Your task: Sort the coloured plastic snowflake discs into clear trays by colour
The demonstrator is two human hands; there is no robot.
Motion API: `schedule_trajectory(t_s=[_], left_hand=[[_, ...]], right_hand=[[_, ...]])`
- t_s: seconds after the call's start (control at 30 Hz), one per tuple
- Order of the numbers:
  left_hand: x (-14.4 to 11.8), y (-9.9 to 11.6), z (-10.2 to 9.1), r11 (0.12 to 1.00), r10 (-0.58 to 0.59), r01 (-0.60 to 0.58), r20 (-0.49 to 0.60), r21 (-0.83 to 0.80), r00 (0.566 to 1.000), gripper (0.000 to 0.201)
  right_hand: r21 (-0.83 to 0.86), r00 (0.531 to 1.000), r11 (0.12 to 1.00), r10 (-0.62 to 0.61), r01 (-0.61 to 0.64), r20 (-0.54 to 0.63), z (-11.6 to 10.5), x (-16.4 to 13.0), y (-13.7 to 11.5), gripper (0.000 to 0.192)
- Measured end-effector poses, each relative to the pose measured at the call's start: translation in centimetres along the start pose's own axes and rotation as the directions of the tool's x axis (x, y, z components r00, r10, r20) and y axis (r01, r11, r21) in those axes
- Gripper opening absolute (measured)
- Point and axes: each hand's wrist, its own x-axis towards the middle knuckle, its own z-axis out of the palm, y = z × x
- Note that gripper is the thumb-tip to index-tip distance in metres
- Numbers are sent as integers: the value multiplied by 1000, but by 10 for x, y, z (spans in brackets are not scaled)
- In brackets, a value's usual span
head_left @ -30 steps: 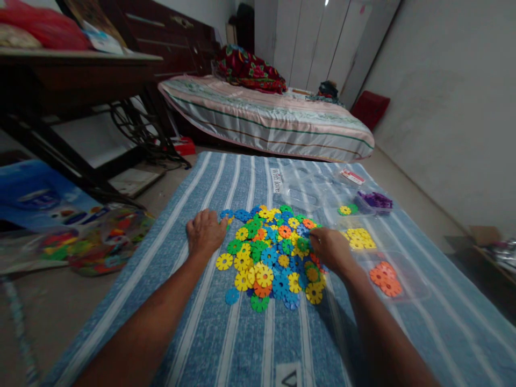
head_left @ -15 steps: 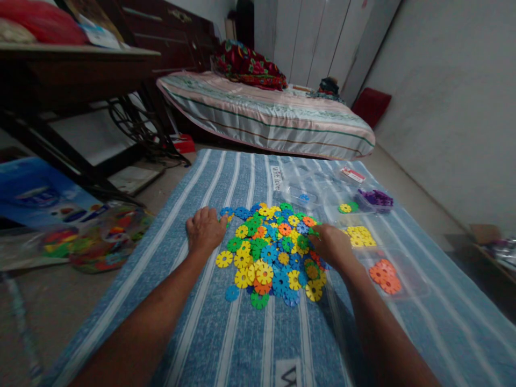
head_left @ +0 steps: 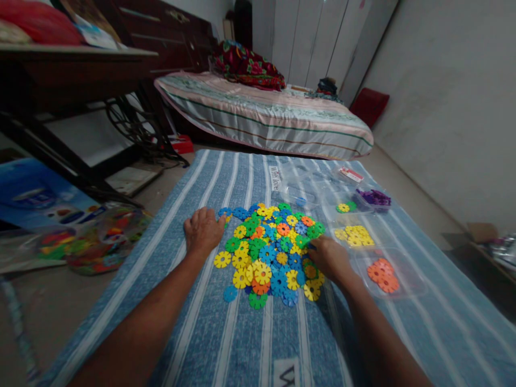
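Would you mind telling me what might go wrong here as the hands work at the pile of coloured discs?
The right hand lies on the pile of discs, so lifting one could drag neighbours off onto the striped cloth. The orange discs and yellow discs sit in clear trays close by that wrist; a sweep might scatter them. The left hand could nudge edge pieces away.

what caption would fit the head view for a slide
Both hands, left hand and right hand, rest at the edges of a pile of colourful flower-shaped discs on a blue striped mat.

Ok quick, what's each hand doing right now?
Left hand: flat, palm down at the left edge of the pile of plastic snowflake discs, holding nothing.
Right hand: fingers curled into the pile; grip unclear.
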Motion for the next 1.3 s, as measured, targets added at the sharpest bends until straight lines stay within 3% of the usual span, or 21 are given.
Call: schedule_trajectory(t_s=[0.27, 0.37, 0.43, 0.5, 0.57, 0.63, 0.67, 0.73, 0.83, 0.9, 0.97, 1.07, 1.3], left_hand=[[1, -2, 4, 1000, 2, -2, -8, -19, 1000, 43], [1, -3, 8, 1000, 10, -11, -25, -25, 1000, 43], [1, -4, 8, 1000, 11, -12, -28, -20, 1000, 44], [1, -3, 7, 1000, 9, -9, -23, -8, 1000, 45], [1, -2, 5, 1000, 3, -3, -16, 5, 1000, 46], [1, -1, 3, 1000, 0, 0, -8, 12, 1000, 45], [1, -1, 2, 1000, 0, 0, -5, 13, 1000, 46], [0, -1, 2, 1000, -1, 1, -3, 11, 1000, 46], [0, -1, 2, 1000, -4, 4, -11, 1, 1000, 47], [0, 0, 2, 1000, -6, 6, -12, -3, 1000, 48], [0, 1, 1, 1000, -6, 6, -9, -2, 1000, 48], [0, 1, 0, 1000, -5, 5, -1, 7, 1000, 47], [0, 2, 0, 1000, -5, 5, 12, 26, 1000, 46]], right_hand=[[24, 999, 999, -44, 44, -11, -7, -2, 5, 26], [17, 997, 999, -36, 38, -69, -15, 7, 4, 31], [39, 985, 998, -36, 43, -167, -24, 21, 5, 30], [92, 930, 995, -5, 42, -369, -36, 37, 6, 27], [162, 799, 986, 61, 46, -598, -45, 52, 9, 26], [206, 687, 976, 100, 74, -719, -51, 58, 11, 30], [213, 677, 973, 102, 83, -729, -52, 58, 12, 31], [197, 755, 978, 79, 67, -650, -49, 50, 11, 30], [96, 938, 995, 20, 14, -346, -40, 30, 7, 26], [12, 990, 1000, -13, 15, -140, -32, 17, 5, 24], [-57, 1000, 998, -26, 27, 5, -26, 8, 3, 23], [-104, 992, 993, -40, 52, 117, -18, 1, 2, 22], [-76, 989, 994, -73, 83, 128, -11, -3, 5, 20]])
